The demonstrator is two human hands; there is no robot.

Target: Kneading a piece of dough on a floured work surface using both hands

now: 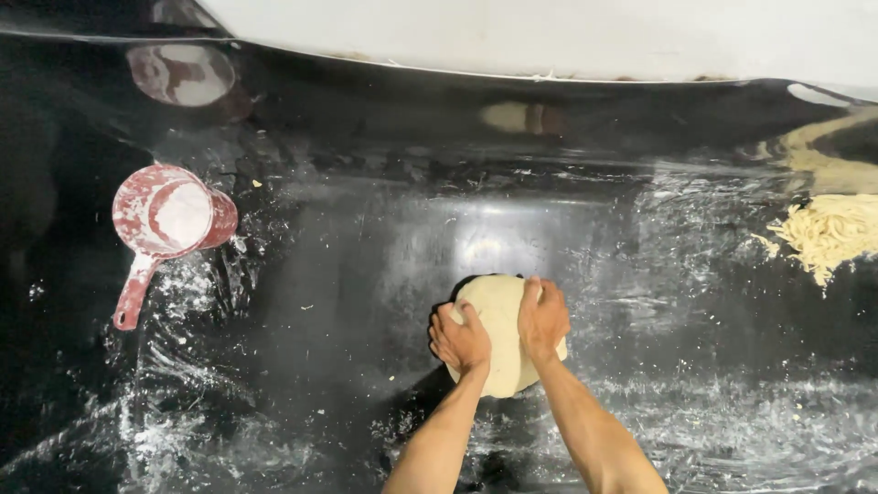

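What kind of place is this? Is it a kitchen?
Probably a kitchen where noodles are made by hand. Both hands, left hand and right hand, press a lump of dough on a dark, flour-dusted worktop. A red scoop holds flour, and a pile of noodles lies at the right.

Place: kitchen for dough and noodle making
Signs: black floured worktop (302,302), red flour scoop (169,220) near left edge, noodles (828,233) at right edge

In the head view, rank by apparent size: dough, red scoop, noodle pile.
1. Dough, partly covered by the left hand and right hand.
2. Red scoop with handle and noodle pile: look alike; pile is cut by the frame edge.
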